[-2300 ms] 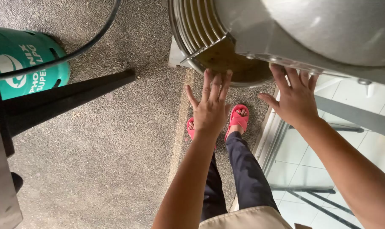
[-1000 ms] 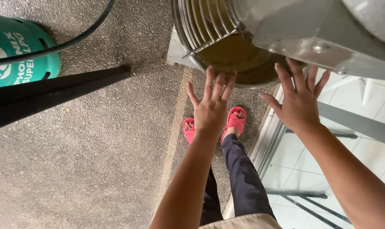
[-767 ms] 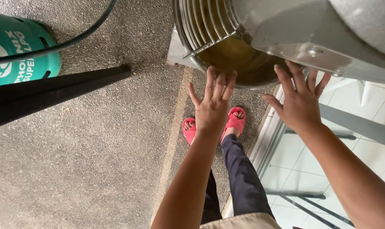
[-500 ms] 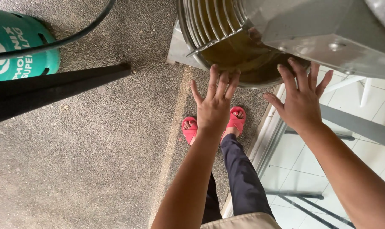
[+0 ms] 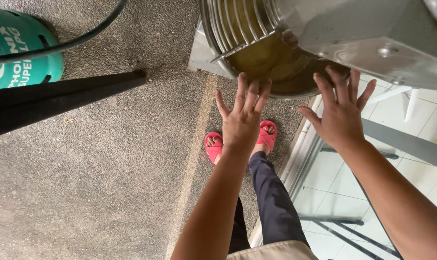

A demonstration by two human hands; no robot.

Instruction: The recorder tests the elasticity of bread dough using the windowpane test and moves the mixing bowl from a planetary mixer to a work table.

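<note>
So both hands were spread open and holding nothing, left hand (image 5: 241,126) and right hand (image 5: 340,117) reaching up to the rim of the steel mixer bowl (image 5: 276,62) right above the pink sandals (image 5: 266,136).

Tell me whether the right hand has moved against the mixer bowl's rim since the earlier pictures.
Cannot tell: the right hand hovers spread just below the steel bowl rim, as before; the camera shifted.

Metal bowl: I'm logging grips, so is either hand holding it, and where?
Neither. Left hand and right hand are spread open at the metal bowl's near rim, gripping nothing.
</note>
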